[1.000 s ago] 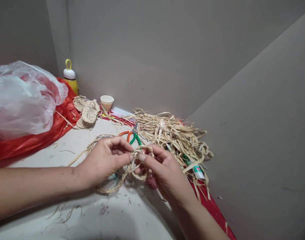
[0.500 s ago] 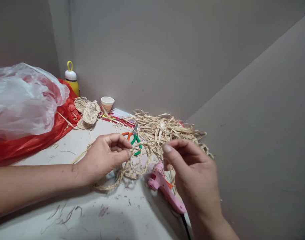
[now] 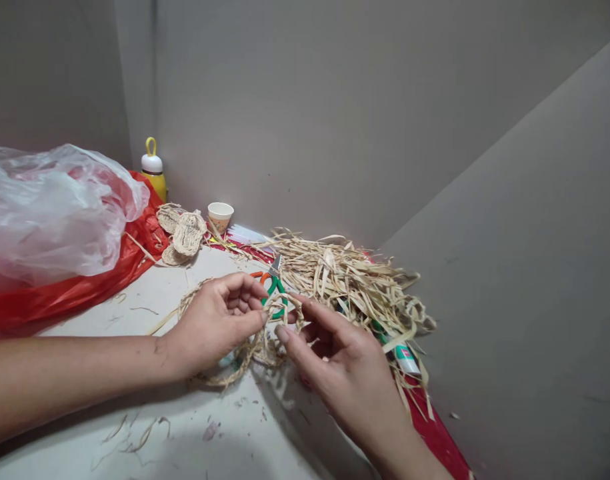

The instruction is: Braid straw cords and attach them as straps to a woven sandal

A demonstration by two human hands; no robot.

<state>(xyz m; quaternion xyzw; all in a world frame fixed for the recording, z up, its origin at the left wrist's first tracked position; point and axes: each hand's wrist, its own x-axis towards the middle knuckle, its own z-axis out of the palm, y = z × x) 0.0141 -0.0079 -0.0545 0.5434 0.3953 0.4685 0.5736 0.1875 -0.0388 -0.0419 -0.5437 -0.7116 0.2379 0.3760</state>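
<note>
A braided straw cord hangs in loops between my two hands, above the white table. My left hand pinches it between thumb and curled fingers. My right hand is close by on the right, thumb and forefinger around the small upper loop of the same cord. Just behind the cord lie scissors with green handles, their blades pointing away, with an orange handle beside them. The far end of the cord trails behind my left hand. My right hand and forearm hide the tabletop beneath them.
A heap of dry straw strips lies at the back right, a green-and-white tube by it. Woven straw pieces, a paper cup, clear sticks, a yellow bottle and plastic bags stand along the back and left. Grey walls enclose the table.
My right hand has moved left, close to my left hand, onto the cord's loop. It now covers the place where the pink glue gun showed. The view has shifted slightly.
</note>
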